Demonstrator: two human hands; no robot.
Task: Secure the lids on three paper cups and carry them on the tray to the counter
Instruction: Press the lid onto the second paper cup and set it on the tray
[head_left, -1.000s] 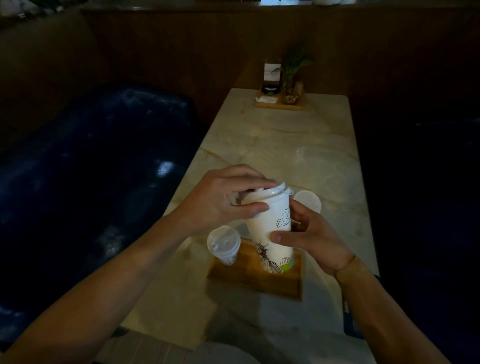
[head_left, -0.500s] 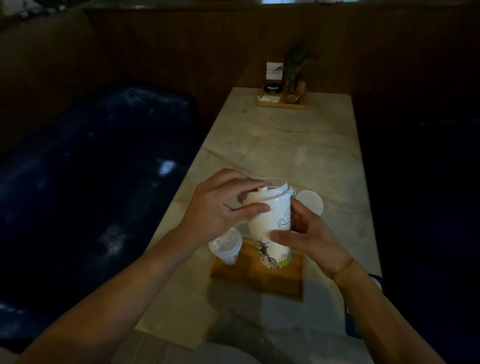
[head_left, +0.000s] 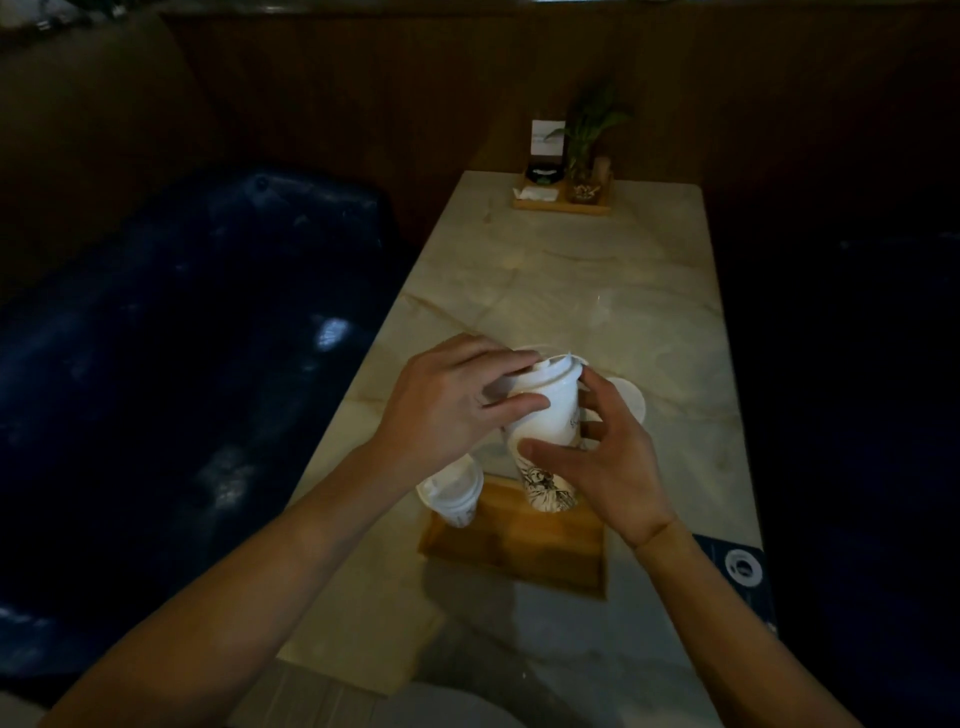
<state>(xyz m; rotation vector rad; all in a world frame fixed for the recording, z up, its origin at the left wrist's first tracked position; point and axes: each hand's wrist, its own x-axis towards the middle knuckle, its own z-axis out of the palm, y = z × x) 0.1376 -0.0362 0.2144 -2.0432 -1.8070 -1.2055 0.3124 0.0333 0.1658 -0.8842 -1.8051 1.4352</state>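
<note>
- My left hand (head_left: 452, 402) curls over the top of the tall cup (head_left: 545, 431), fingers lying across its white lid (head_left: 553, 370) and thumb pressed on the cup wall just under the rim.
- My right hand (head_left: 605, 462) wraps the same cup lower down, thumb across its front and fingers spread round the far side, so both hands grip it.
- The tall cup leans a little to the left; its printed lower end is over the far edge of the wooden tray (head_left: 519, 545), though I cannot tell if it touches the wood.
- A second cup (head_left: 452, 493), with its lid on, stands at the tray's far left corner, just beside the tall cup and under my left wrist.
- A third white lid or cup top (head_left: 631, 402) shows beyond the tray to the right, half hidden by my right fingers.
- The tray lies on a pale marble table (head_left: 597, 291).
- At the table's far end, well apart from the tray, sits a smaller wooden stand (head_left: 561, 205) with a green plant (head_left: 589, 135) and a card (head_left: 546, 137).
- A dark coaster (head_left: 740, 571) lies near the tray's right side, at the table edge.
</note>
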